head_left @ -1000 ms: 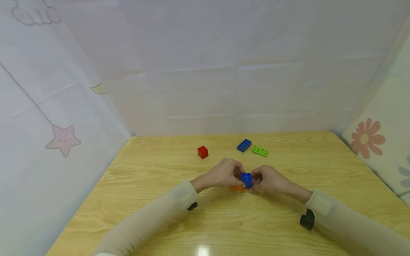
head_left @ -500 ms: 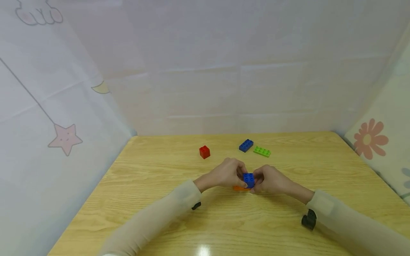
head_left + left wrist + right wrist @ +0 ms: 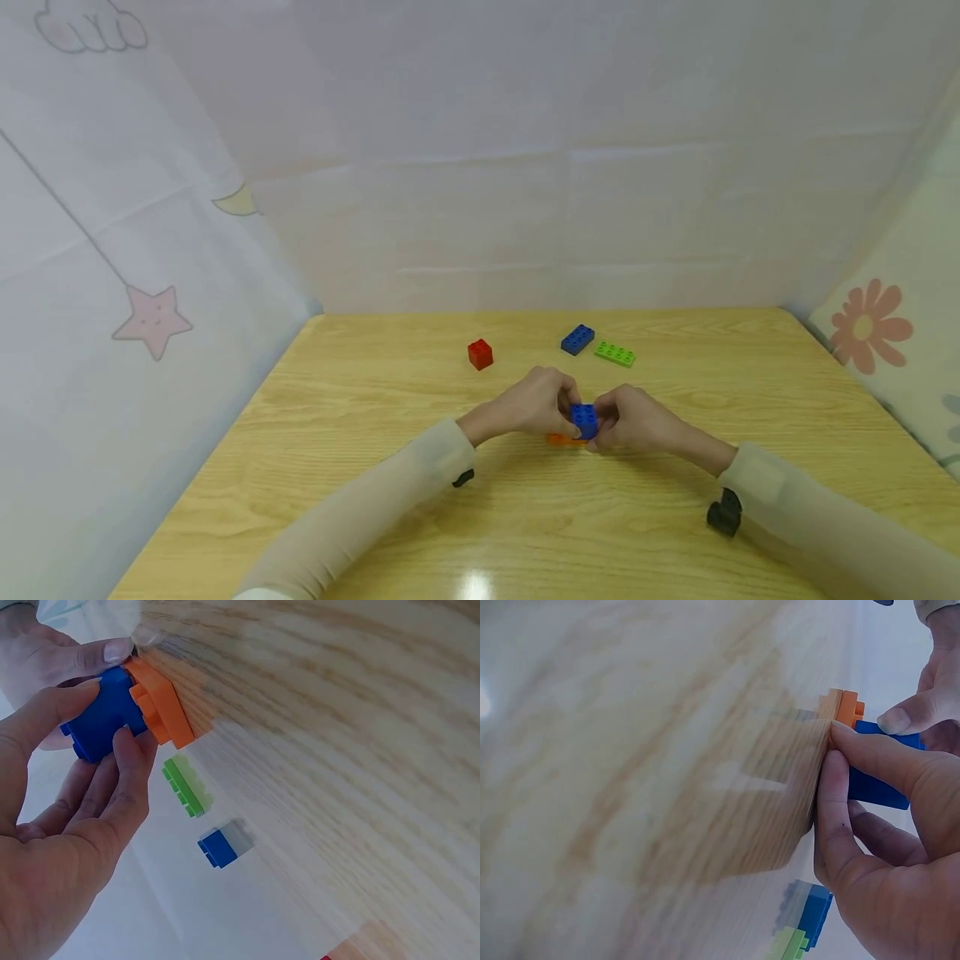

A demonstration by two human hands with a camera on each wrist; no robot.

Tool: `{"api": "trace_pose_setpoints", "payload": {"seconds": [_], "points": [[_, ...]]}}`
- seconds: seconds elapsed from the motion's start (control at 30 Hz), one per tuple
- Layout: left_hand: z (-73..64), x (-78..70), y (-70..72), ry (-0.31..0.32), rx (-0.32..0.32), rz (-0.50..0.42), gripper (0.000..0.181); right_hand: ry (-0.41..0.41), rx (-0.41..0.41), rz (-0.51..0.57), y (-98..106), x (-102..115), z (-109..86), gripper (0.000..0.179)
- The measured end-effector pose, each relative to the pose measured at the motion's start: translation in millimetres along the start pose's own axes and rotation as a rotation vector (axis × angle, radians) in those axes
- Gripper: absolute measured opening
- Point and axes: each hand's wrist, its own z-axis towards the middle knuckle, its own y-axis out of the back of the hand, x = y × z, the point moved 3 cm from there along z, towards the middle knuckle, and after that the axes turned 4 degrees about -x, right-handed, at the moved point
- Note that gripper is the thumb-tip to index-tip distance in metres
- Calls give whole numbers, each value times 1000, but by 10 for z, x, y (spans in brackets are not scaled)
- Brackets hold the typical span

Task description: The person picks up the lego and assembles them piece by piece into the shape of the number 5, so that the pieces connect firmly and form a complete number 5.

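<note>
A square blue brick [image 3: 584, 422] stands on the right part of a flat orange brick [image 3: 564, 439], whose studs show beside it in the left wrist view. Whether the two are pressed fully together I cannot tell. My left hand [image 3: 536, 402] pinches the blue brick between thumb and fingers, seen close up on the blue brick [image 3: 109, 712]. From the other side my right hand [image 3: 637, 419] grips the right end of the orange brick [image 3: 845, 707] low at the table, its thumb and fingers covering that end and lying close against the blue brick.
Behind the hands on the wooden table [image 3: 360, 517] lie a red square brick [image 3: 480, 354], a longer blue brick [image 3: 577, 339] and a flat lime-green brick [image 3: 615, 354]. A cloth-covered wall [image 3: 480, 217] rises along the table's back edge.
Both hands keep their holds on the bricks with hardly any movement. The whole head view has shifted slightly, and the loose bricks lie as before.
</note>
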Motion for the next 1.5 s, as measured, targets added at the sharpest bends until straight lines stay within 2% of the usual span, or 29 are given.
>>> {"api": "trace_pose_setpoints", "payload": {"seconds": [0.37,0.67,0.93,1.2,1.5], "points": [[5,-42,55,-4,19,23,23,-19,-13,-26,22,-6,26,23],[-12,-35,28,-5,25,30,21,11,-5,-26,-5,6,1,21],[35,-60,33,-13,30,87,23,3,-1,-24,2,-6,23,22],[53,-52,43,1,59,86,22,5,-1,-47,-16,10,21,24],[72,-30,52,30,54,45,21,1,1,-60,12,14,35,21]]}}
